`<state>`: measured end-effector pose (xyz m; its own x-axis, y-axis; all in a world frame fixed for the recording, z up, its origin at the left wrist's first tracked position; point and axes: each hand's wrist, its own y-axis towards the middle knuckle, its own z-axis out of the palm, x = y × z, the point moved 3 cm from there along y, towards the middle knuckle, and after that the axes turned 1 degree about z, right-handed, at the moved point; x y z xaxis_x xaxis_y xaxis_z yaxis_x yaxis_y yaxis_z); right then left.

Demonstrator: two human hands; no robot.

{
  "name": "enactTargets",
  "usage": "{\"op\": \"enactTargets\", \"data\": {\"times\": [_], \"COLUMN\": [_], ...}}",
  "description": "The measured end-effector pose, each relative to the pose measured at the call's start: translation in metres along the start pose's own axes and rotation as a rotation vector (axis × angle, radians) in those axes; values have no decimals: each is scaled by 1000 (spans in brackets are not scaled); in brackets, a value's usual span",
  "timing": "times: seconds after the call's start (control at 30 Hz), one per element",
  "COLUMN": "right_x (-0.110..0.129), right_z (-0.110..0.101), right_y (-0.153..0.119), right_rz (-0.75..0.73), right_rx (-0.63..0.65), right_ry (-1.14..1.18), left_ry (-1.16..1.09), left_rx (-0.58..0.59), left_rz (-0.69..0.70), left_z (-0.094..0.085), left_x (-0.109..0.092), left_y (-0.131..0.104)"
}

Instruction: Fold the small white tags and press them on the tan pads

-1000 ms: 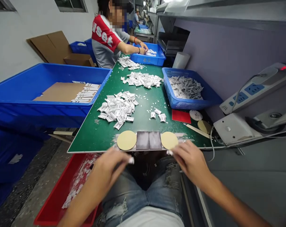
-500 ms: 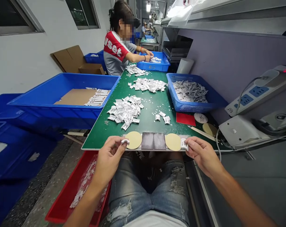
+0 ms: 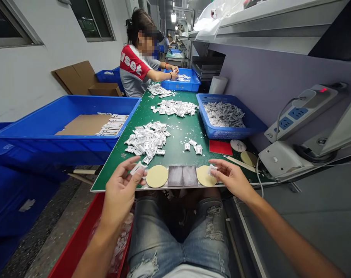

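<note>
My left hand [image 3: 121,187] pinches a small white plastic piece [image 3: 137,168] just left of a tan round pad [image 3: 156,176] at the near edge of the green table [image 3: 175,148]. My right hand [image 3: 232,178] holds another small white piece [image 3: 212,168] over the right tan pad [image 3: 203,175]. Two dark square pads [image 3: 182,175] lie between the round ones. A heap of the same white pieces [image 3: 147,139] sits ahead of my left hand, and a few loose ones [image 3: 193,146] lie nearer the middle.
A blue basket [image 3: 252,123] of white pieces stands at the right, a large blue bin [image 3: 33,141] with cardboard at the left, a red bin [image 3: 74,247] by my knee. Power strips [image 3: 297,114] and a white box [image 3: 282,158] sit at right. A co-worker [image 3: 137,67] works at the far end.
Both hands rose from the table's front edge onto its near surface, each still pinching a white piece. The view tilted slightly.
</note>
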<state>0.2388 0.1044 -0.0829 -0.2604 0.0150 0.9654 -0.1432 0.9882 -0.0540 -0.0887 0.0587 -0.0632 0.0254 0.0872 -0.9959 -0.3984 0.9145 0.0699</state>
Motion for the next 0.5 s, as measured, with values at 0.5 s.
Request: {"op": "enactTargets", "data": {"times": [0.5], "right_x": [23], "right_z": [-13], "right_y": [38], "right_rz": [-189], "right_rx": [109], "right_ry": [-456], "left_ry": [795], "left_rx": [670], "left_rz": [140], "left_z": [26], "left_x": [-10], "left_y": [76]}}
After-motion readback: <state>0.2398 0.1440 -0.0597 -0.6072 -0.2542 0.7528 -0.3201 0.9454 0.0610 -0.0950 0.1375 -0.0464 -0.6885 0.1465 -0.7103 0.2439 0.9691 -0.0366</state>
